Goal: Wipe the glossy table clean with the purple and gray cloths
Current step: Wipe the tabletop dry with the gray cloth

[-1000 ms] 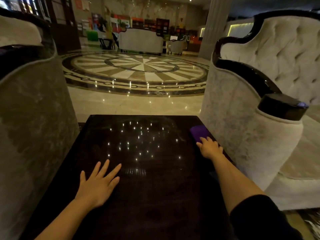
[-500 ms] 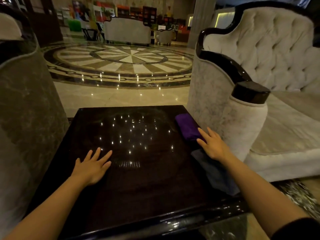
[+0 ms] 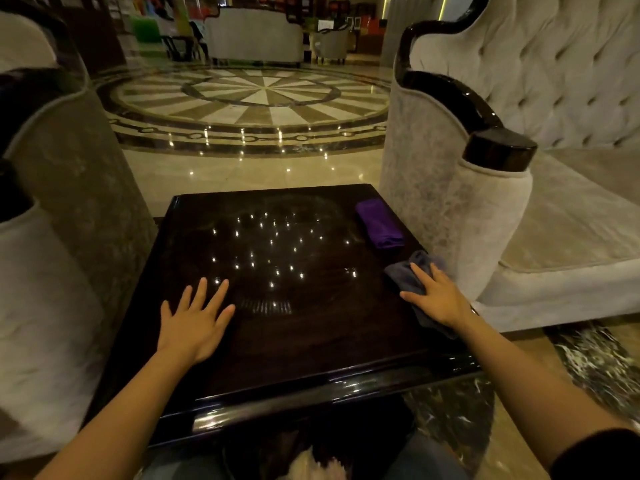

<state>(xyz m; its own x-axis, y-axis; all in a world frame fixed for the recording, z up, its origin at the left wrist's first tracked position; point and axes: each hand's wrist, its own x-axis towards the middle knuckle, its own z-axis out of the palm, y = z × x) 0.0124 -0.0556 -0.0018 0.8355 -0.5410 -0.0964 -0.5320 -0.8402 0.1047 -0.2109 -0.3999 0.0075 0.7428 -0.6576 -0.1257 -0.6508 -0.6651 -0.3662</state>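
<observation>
Since the camera looks down from the person's head, the bottom of the frame is mostly two bare forearms reaching in, with a dark sleeve (image 3: 595,455) just showing at the lower right corner. The glossy table (image 3: 311,341) fills the middle of the frame, dark and square, its near edge catching a bright streak of light and its top dotted with little reflected ceiling lights.

Left hand (image 3: 194,322) sits left of centre, palm flat on the tabletop, fingers spread wide, holding nothing. Right hand (image 3: 438,296) is at the right edge of the table, pressed down on the gray cloth (image 3: 408,275), fingers laid out flat over it rather than curled around it. The cloth is crumpled, sticking out past the fingertips and also trailing back under the wrist.

A bit further up, near the far right corner of the table, the purple cloth (image 3: 379,223) lies folded in a neat strip, nobody touching it, clear of the gray one.

Pale tufted armchair (image 3: 485,202) with black glossy trim crowds the right side, another upholstered chair (image 3: 69,202) the left. Upper middle of the frame is polished floor with a big round sunburst inlay (image 3: 249,102), then more seating in the blurry distance.
</observation>
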